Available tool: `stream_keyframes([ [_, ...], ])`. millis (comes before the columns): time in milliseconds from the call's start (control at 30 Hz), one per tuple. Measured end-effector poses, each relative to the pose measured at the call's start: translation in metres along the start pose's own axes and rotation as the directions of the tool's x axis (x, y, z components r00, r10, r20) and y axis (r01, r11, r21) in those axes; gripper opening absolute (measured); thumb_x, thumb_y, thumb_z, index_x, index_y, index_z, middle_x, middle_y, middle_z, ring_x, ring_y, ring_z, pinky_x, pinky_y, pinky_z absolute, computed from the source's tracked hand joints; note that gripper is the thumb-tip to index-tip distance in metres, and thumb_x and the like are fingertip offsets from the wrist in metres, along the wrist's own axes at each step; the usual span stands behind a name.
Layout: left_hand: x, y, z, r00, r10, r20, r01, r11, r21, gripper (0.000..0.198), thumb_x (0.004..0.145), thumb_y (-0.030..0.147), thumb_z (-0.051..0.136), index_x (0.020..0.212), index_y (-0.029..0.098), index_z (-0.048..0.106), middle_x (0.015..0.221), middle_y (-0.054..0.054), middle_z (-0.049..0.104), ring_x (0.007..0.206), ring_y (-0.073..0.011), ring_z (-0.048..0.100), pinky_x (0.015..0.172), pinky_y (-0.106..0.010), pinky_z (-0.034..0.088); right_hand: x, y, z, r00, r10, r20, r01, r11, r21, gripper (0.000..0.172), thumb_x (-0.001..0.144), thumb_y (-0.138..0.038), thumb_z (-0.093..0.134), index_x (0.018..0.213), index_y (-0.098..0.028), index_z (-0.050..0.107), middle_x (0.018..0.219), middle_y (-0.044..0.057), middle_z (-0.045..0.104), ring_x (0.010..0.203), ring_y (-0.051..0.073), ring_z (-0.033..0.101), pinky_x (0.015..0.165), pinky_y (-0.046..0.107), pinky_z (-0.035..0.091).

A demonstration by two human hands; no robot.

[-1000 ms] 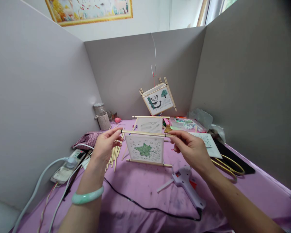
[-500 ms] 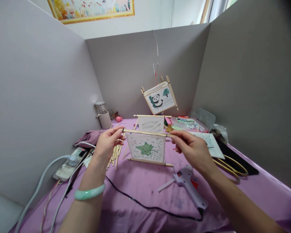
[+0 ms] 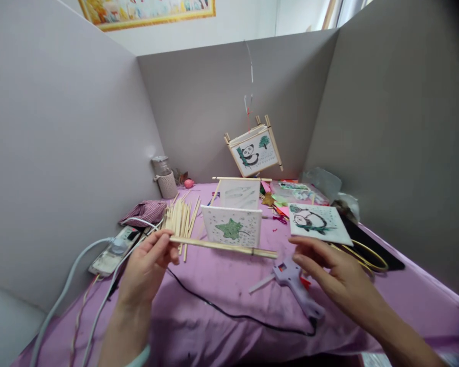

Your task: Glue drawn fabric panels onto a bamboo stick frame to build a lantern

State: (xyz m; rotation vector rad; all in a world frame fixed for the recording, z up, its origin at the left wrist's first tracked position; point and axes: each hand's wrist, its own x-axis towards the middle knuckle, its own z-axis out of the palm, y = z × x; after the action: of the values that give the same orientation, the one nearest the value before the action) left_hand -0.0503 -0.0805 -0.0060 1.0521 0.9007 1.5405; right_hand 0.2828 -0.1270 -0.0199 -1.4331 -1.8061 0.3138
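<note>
My left hand (image 3: 149, 262) pinches the left end of a thin wooden stick (image 3: 210, 245), which stretches to the right with a dark band near its far end. Just beyond that end, my right hand (image 3: 325, 262) is open, thumb and fingers apart and clear of the stick. Behind the stick stands a white panel (image 3: 248, 219) with a green leaf drawing. The stick hides the panel's lower edge. Another pale panel (image 3: 237, 191), with a stick along its top, is farther back. Below my right hand lies a lilac glue gun (image 3: 296, 288).
A panda lantern (image 3: 254, 153) hangs on a wire at the back. Loose sticks (image 3: 179, 216) lie left, near a power strip (image 3: 117, 252) and jar (image 3: 164, 178). Right are a panda panel (image 3: 319, 224) and gold hoops (image 3: 371, 257). A black cord (image 3: 229, 317) crosses the cloth. Grey partitions (image 3: 229, 81) surround the table.
The stick has come away from the leaf panel's top edge, lower and nearer me. My right hand has let go of its end. My left hand has moved down and left, still gripping.
</note>
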Motion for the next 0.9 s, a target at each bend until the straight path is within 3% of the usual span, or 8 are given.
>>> stream_keyframes([
  [133, -0.005, -0.010, -0.018, 0.998, -0.060, -0.035, 0.061, 0.998, 0.027, 0.025, 0.069, 0.029, 0.075, 0.086, 0.015, 0.064, 0.060, 0.002, 0.059, 0.050, -0.0085, 0.052, 0.047, -0.017, 0.043, -0.012, 0.024, 0.002, 0.991, 0.104, 0.080, -0.086, 0.974, -0.208, 0.033, 0.084, -0.047, 0.055, 0.098, -0.020, 0.066, 0.088, 0.006, 0.068, 0.075, 0.021, 0.063, 0.065, 0.033, 0.048],
  [300, 0.005, -0.019, -0.009, 0.990, -0.137, 0.043, 0.124, 0.967, 0.223, 0.027, 0.073, 0.040, 0.068, 0.076, 0.014, 0.062, 0.063, -0.001, 0.061, 0.042, -0.0076, 0.048, 0.039, -0.018, 0.038, 0.000, 0.022, 0.019, 0.998, 0.047, 0.048, -0.032, 0.961, -0.276, 0.030, 0.089, -0.041, 0.049, 0.102, -0.019, 0.065, 0.095, 0.008, 0.067, 0.083, 0.022, 0.062, 0.072, 0.034, 0.046],
  [367, 0.014, -0.023, -0.002, 0.986, -0.166, 0.014, 0.151, 0.926, 0.345, 0.029, 0.071, 0.042, 0.067, 0.070, 0.015, 0.058, 0.058, 0.002, 0.057, 0.035, -0.0065, 0.043, 0.032, -0.018, 0.032, 0.014, 0.018, 0.025, 0.995, 0.015, 0.095, 0.014, 0.954, -0.298, 0.028, 0.089, -0.038, 0.049, 0.100, -0.019, 0.065, 0.097, 0.009, 0.066, 0.088, 0.023, 0.061, 0.075, 0.034, 0.044],
  [500, 0.038, -0.029, 0.008, 0.973, -0.227, -0.049, 0.219, 0.824, 0.523, 0.026, 0.066, 0.040, 0.066, 0.076, 0.016, 0.059, 0.050, 0.005, 0.053, 0.027, -0.0060, 0.036, 0.027, -0.017, 0.022, 0.042, 0.014, 0.037, 0.971, 0.016, 0.239, 0.051, 0.961, -0.273, 0.025, 0.086, -0.035, 0.052, 0.096, -0.018, 0.067, 0.096, 0.009, 0.067, 0.085, 0.022, 0.062, 0.071, 0.030, 0.043],
  [667, 0.059, -0.045, 0.012, 0.946, -0.320, -0.048, 0.264, 0.679, 0.684, 0.013, 0.064, 0.028, 0.065, 0.068, 0.016, 0.062, 0.044, 0.002, 0.055, 0.028, -0.0102, 0.043, 0.029, -0.019, 0.027, 0.062, 0.014, 0.042, 0.939, 0.039, 0.342, 0.066, 0.955, -0.290, 0.021, 0.080, -0.030, 0.057, 0.093, -0.018, 0.068, 0.091, 0.007, 0.069, 0.078, 0.020, 0.062, 0.065, 0.027, 0.040],
  [900, 0.062, -0.066, 0.012, 0.936, -0.351, -0.027, 0.229, 0.548, 0.804, 0.013, 0.064, 0.022, 0.064, 0.076, 0.017, 0.068, 0.036, 0.004, 0.050, 0.028, -0.0123, 0.045, 0.032, -0.019, 0.029, 0.071, 0.009, 0.041, 0.920, 0.050, 0.390, 0.073, 0.953, -0.293, 0.021, 0.078, -0.030, 0.056, 0.088, -0.020, 0.071, 0.086, 0.007, 0.070, 0.074, 0.019, 0.062, 0.061, 0.026, 0.037],
])
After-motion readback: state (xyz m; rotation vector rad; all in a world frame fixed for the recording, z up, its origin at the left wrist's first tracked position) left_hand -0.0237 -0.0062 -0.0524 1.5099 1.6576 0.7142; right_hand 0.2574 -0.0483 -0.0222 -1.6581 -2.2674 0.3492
